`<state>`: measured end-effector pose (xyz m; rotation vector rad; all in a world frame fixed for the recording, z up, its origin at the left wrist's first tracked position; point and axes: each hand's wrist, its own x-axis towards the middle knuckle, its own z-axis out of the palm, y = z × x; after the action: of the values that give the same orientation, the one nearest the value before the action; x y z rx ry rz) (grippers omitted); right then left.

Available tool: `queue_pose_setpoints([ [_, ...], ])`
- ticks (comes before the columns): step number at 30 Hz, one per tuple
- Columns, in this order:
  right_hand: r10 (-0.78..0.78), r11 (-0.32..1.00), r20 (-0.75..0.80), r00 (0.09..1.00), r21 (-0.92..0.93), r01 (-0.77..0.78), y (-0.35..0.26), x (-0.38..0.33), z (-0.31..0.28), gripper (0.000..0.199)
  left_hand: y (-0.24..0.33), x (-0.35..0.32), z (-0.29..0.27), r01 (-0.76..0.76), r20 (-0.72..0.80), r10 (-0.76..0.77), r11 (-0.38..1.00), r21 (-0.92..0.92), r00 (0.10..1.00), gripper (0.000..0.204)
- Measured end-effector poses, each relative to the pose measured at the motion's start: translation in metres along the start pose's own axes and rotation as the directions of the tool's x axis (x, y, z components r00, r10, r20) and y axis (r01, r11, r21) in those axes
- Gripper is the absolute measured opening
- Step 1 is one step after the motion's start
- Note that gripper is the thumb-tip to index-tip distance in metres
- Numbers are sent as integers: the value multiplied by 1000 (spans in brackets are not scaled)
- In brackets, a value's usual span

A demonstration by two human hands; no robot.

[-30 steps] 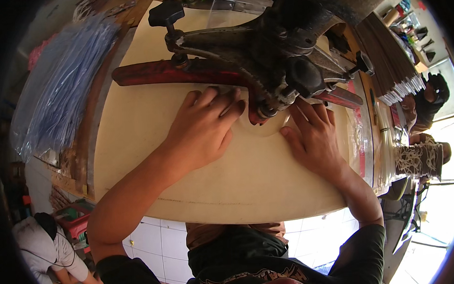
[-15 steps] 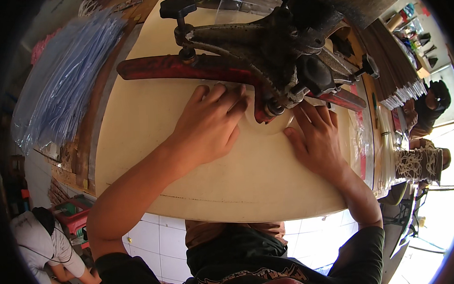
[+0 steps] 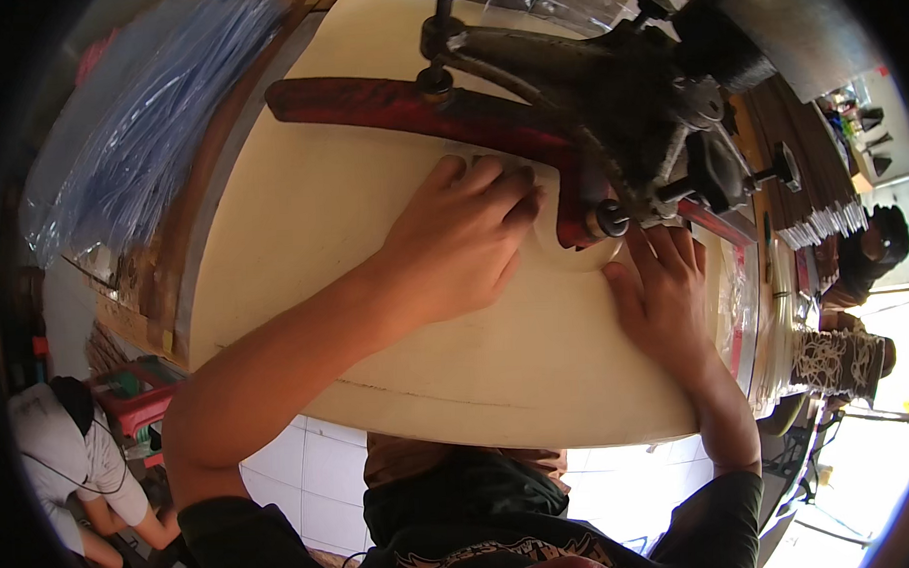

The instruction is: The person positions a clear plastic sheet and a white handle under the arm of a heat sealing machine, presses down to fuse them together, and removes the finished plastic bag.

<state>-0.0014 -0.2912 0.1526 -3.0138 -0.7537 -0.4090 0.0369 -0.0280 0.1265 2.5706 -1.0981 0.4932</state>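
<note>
A dark metal press head (image 3: 618, 98) with black knobs carries a red L-shaped metal bar (image 3: 398, 111) over a cream board (image 3: 457, 364). Beside the bar's inner corner is my left hand (image 3: 468, 238), its fingers curled and bunched with the tips down; whatever they hold is hidden. My right hand (image 3: 670, 301) lies flat on the board right of the bar's short leg, fingers stretched out and thumb apart, fingertips partly beneath the press head. Between the hands, a faint see-through plastic piece (image 3: 562, 257) with a curved edge appears to lie on the board.
A thick stack of bluish clear plastic sheets (image 3: 154, 124) sits at the left. Dark brown stacked sheets (image 3: 796, 172) stand at the right, with clear plastic (image 3: 741, 314) along the board's right edge. One person (image 3: 80, 467) bends at lower left; another (image 3: 879, 254) is at far right.
The view has shifted, so the press and bar sit farther right. Both hands appear farther right too, staying close to the bar. The left fingers remain curled, the right ones flat.
</note>
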Motion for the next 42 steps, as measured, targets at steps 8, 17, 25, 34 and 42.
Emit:
queue_pose_setpoints([
  [8,-27,1000,-25,999,0,27,-4,2,1,47,-2,-2,6,-1,-70,0,1000,-17,998,39],
  [17,-13,1000,23,1000,0,13,-6,4,-1,46,-4,-2,9,0,-89,-1,1000,-7,996,35],
  [25,-1,1000,37,999,9,1,-7,5,-4,45,-2,-2,6,6,-52,-7,1000,-17,999,37],
  [34,-2,1000,35,999,21,1,-7,6,-4,43,-2,-1,6,5,-44,-5,1000,-4,999,42],
  [42,-3,1000,28,1000,21,3,-8,6,-3,43,-2,-3,6,4,-63,-5,1000,-11,998,44],
])
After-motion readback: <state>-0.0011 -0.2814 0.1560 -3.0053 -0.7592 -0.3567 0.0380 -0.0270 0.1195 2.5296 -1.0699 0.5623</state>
